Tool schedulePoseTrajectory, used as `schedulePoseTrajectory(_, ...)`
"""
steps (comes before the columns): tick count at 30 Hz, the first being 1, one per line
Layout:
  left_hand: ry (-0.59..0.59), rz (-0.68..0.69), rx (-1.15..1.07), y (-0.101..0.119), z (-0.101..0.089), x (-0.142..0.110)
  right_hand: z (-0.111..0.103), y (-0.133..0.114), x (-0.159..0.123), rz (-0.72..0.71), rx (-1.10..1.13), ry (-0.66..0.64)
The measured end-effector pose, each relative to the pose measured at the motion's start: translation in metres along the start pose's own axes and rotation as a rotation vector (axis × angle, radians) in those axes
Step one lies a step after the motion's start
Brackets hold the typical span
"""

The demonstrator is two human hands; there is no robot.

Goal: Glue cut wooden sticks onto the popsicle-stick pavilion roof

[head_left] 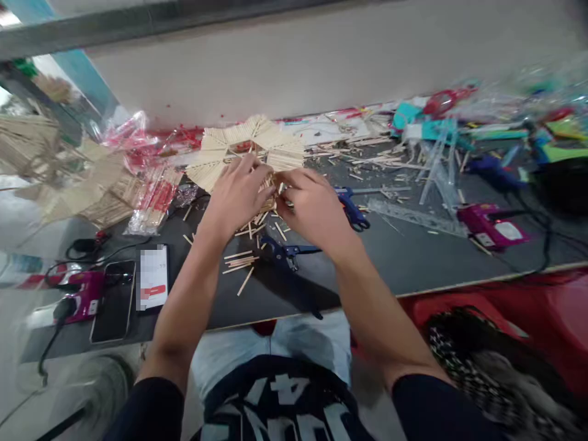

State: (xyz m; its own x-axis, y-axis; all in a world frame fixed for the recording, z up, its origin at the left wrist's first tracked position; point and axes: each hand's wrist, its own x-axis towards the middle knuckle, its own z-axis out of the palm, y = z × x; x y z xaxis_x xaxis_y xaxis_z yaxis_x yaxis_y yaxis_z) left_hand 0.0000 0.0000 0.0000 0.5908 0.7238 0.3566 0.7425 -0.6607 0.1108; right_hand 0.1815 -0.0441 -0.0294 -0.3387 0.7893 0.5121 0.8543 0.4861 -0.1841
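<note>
As our left hand [239, 195] holds the stickwork [282, 154], presumably to steady it, our right hand [313, 205] pinches its edge beside that grip.

Pliers [296, 278] lie before the stick star [278, 150] on the table [408, 245] — two phones [114, 303] left.

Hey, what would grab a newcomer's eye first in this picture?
Probably the pale stick structure near the back edge of the table, with the left hand and right hand at its near side. Next might come the magenta box at the left end and another magenta box toward the right.
</note>
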Motion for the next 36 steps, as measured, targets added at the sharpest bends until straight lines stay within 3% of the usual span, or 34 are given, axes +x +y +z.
schedulePoseTrajectory(5,0.041,0.201,0.025,0.021,-0.013,-0.014,-0.011,-0.003,-0.022,0.013,-0.026,0.06)
schedulePoseTrajectory(10,-0.038,0.321,0.102,0.043,-0.016,-0.044,-0.024,-0.011,-0.05,-0.059,0.088,0.031)
schedulePoseTrajectory(14,-0.204,0.245,0.062,0.042,-0.005,-0.074,-0.019,-0.021,-0.065,-0.071,0.217,-0.018)
schedulePoseTrajectory(17,-0.319,0.127,0.011,0.031,0.005,-0.093,-0.007,-0.024,-0.08,0.009,0.311,-0.099)
schedulePoseTrajectory(21,-0.301,-0.05,-0.035,0.019,0.014,-0.107,0.005,-0.022,-0.117,0.191,0.195,-0.35)
schedulePoseTrajectory(24,-0.339,-0.111,-0.079,0.02,0.016,-0.107,0.005,-0.019,-0.142,0.225,0.039,-0.433)
schedulePoseTrajectory(30,-0.372,-0.206,-0.086,0.029,0.014,-0.103,-0.006,-0.023,-0.144,0.224,-0.084,-0.577)
schedulePoseTrajectory(33,-0.347,-0.269,-0.068,0.03,0.012,-0.103,-0.011,-0.026,-0.138,0.342,0.035,-0.586)
schedulePoseTrajectory(36,-0.318,-0.308,-0.055,0.03,0.013,-0.1,-0.012,-0.029,-0.134,0.554,0.334,-0.527)
